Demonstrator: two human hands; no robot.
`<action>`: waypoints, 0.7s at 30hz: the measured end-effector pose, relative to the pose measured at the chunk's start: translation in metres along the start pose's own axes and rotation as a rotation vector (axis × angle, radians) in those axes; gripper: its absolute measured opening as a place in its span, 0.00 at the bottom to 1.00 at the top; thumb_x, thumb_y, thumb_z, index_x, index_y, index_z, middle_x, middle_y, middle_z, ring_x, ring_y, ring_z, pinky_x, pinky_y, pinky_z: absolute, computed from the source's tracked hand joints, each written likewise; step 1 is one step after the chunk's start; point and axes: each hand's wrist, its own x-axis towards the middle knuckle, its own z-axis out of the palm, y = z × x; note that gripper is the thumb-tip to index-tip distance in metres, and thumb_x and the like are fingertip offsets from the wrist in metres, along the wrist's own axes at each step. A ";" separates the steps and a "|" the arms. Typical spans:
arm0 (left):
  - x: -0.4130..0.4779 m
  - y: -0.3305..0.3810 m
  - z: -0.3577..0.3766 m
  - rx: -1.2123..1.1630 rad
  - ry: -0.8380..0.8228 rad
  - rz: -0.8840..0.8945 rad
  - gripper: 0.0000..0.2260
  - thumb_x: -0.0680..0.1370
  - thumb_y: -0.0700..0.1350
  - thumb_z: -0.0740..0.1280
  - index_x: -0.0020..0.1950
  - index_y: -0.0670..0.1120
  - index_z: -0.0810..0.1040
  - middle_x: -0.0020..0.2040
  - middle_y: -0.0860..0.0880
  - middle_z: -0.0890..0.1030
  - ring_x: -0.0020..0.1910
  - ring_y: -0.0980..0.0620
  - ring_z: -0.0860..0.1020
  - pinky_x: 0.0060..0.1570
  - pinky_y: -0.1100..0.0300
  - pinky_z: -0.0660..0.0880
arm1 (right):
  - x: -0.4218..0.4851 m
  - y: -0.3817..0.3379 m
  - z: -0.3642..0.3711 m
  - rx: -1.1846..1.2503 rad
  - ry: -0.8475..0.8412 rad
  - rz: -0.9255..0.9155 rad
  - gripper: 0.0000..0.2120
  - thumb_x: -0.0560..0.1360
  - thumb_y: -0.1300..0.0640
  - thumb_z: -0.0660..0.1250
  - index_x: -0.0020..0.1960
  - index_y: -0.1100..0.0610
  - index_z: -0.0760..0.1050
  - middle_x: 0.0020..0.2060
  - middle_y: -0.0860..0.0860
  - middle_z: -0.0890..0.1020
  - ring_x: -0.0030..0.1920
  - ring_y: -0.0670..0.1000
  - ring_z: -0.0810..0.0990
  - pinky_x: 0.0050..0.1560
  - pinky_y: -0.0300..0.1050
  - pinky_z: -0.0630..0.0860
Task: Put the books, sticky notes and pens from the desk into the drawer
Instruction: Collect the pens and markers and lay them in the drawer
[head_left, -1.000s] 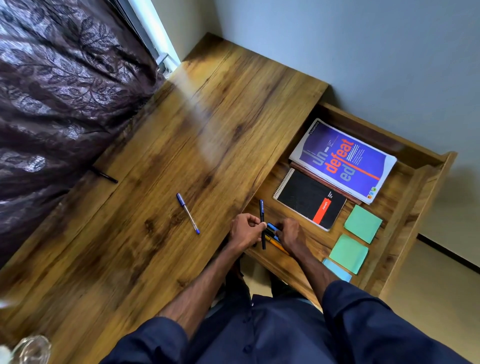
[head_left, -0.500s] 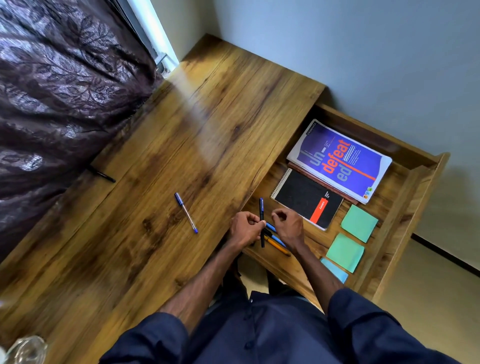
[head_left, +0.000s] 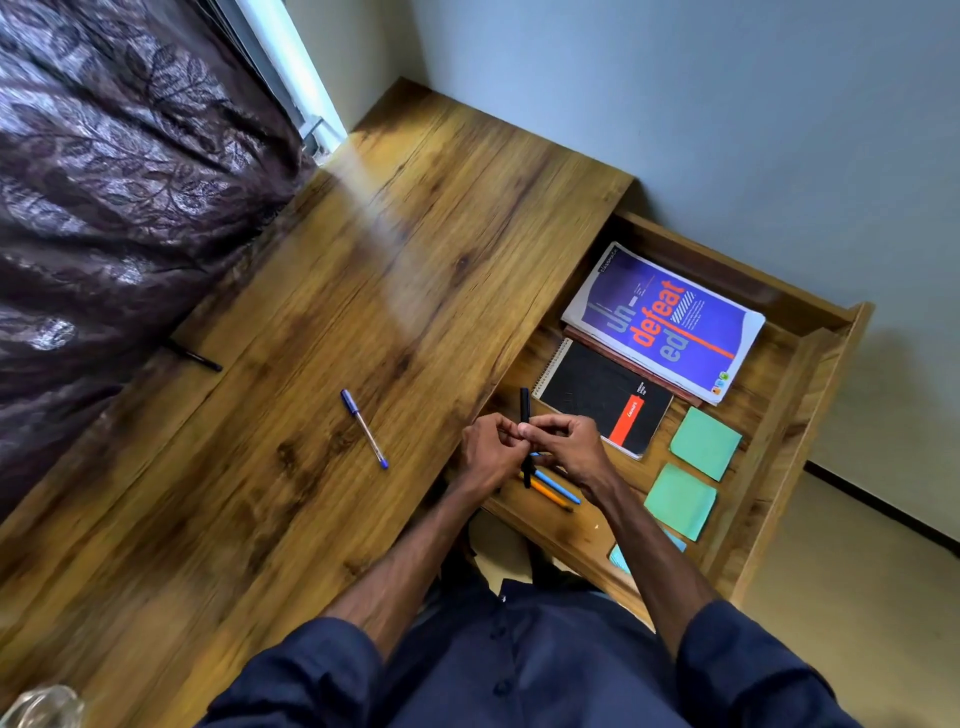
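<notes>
Both hands meet over the left edge of the open wooden drawer (head_left: 810, 384). My left hand (head_left: 488, 452) and my right hand (head_left: 566, 449) both pinch a dark pen (head_left: 525, 405), which stands nearly upright between them. Under the hands a blue pen (head_left: 558, 488) and an orange pen (head_left: 548, 496) lie on the drawer floor. The drawer also holds a purple book (head_left: 670, 322), a black spiral notebook (head_left: 597, 395), two green sticky note pads (head_left: 704, 441) (head_left: 680, 501) and a blue pad (head_left: 621, 558). A blue-capped pen (head_left: 363, 428) lies on the desk (head_left: 363, 260).
A dark patterned curtain (head_left: 119, 182) hangs along the desk's left side. A black pen (head_left: 195, 356) lies at the desk's left edge beside the curtain. A glass object (head_left: 41, 706) shows at the bottom left corner. A grey wall stands behind the drawer.
My right hand rose from the pens on the drawer floor and joined my left hand on the dark pen. The pen has lifted slightly.
</notes>
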 end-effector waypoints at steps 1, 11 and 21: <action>-0.001 0.001 0.000 0.014 -0.008 0.016 0.08 0.73 0.47 0.76 0.47 0.47 0.81 0.39 0.50 0.85 0.37 0.54 0.84 0.43 0.54 0.84 | 0.001 0.000 -0.002 -0.022 0.018 -0.007 0.09 0.74 0.58 0.76 0.52 0.59 0.84 0.45 0.55 0.87 0.47 0.55 0.87 0.47 0.52 0.85; -0.002 0.000 0.003 0.034 -0.021 -0.017 0.04 0.74 0.43 0.73 0.47 0.49 0.81 0.42 0.51 0.84 0.41 0.52 0.84 0.44 0.49 0.85 | 0.037 0.035 -0.042 -0.723 0.266 -0.046 0.09 0.72 0.60 0.76 0.52 0.57 0.85 0.46 0.51 0.87 0.44 0.47 0.83 0.43 0.38 0.75; -0.011 -0.016 0.008 0.047 -0.043 -0.059 0.03 0.76 0.44 0.73 0.48 0.50 0.82 0.43 0.53 0.83 0.43 0.54 0.84 0.46 0.51 0.85 | 0.041 0.065 -0.043 -0.965 0.173 0.063 0.08 0.75 0.59 0.72 0.54 0.55 0.84 0.46 0.52 0.86 0.41 0.49 0.82 0.38 0.40 0.76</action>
